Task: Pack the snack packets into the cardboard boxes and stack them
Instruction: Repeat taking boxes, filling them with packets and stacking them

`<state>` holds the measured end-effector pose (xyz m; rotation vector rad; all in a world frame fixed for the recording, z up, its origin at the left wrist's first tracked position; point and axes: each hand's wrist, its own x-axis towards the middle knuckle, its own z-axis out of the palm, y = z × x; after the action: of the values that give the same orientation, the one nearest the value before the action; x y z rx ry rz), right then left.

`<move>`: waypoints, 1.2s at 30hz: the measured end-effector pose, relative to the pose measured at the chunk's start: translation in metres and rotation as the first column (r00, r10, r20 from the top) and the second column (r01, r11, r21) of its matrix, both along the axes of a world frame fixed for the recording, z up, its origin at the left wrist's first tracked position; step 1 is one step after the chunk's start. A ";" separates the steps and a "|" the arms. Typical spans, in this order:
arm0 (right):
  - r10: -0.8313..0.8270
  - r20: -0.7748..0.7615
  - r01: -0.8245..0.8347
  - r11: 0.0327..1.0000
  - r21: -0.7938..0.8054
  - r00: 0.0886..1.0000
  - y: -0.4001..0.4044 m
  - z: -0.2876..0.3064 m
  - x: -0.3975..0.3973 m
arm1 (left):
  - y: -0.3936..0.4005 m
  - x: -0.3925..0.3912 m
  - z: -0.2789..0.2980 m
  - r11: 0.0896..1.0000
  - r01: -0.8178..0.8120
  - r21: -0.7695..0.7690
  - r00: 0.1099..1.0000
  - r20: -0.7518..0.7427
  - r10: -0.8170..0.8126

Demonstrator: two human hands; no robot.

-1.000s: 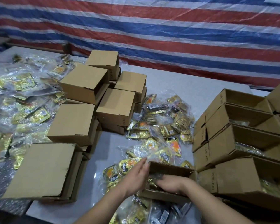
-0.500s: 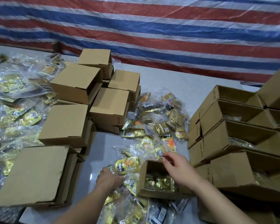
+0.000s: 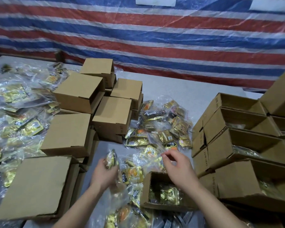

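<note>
left hand (image 3: 104, 173) has lifted a glossy gold packet (image 3: 111, 159) in its grip; right hand (image 3: 179, 168) released.

Both bare forearms are reaching forward from the bottom edge, angling slightly toward each other. The left hand (image 3: 104, 171) is sitting lower and to the left, its fingers curling up around a packet (image 3: 111, 159). The right hand (image 3: 179, 167) is hovering higher, palm down, fingers loosely bent, thumb and forefinger nearly meeting at the tips, gripping nothing visible.

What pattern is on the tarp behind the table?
Red, white and blue horizontal stripes on the tarp, seen in the head view.
</note>
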<state>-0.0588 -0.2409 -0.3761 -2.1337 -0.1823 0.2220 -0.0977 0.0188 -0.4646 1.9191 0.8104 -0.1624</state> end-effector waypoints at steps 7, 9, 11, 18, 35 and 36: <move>0.094 -0.440 0.135 0.876 0.462 0.893 0.037 0.041 0.009 | -0.057 0.015 0.137 0.938 0.231 -0.259 0.905 0.411 -0.109; 0.193 -0.504 0.179 0.781 0.598 0.842 0.034 0.052 0.009 | -0.075 0.019 0.158 0.898 0.294 -0.329 0.872 0.476 -0.111; 0.259 -0.516 0.224 0.681 0.697 0.817 0.029 0.057 0.009 | -0.095 0.025 0.167 0.881 0.337 -0.332 0.842 0.524 -0.125; 0.225 -0.557 0.443 0.405 0.800 0.799 0.020 0.067 0.014 | -0.145 0.037 0.151 0.868 0.485 0.107 0.748 0.463 -0.475; -0.241 -0.018 0.214 0.823 0.526 0.970 -0.068 0.033 0.005 | -0.095 0.005 0.034 0.583 0.782 0.222 0.604 -0.036 -0.797; -0.186 0.008 0.163 0.878 0.450 0.983 -0.067 0.026 0.000 | -0.095 0.002 0.027 0.606 0.776 0.173 0.619 -0.023 -0.785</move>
<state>-0.0589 -0.3081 -0.3499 -1.6821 -0.0602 0.0134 -0.0961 -0.0761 -0.4380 2.3195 -0.1385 -0.5900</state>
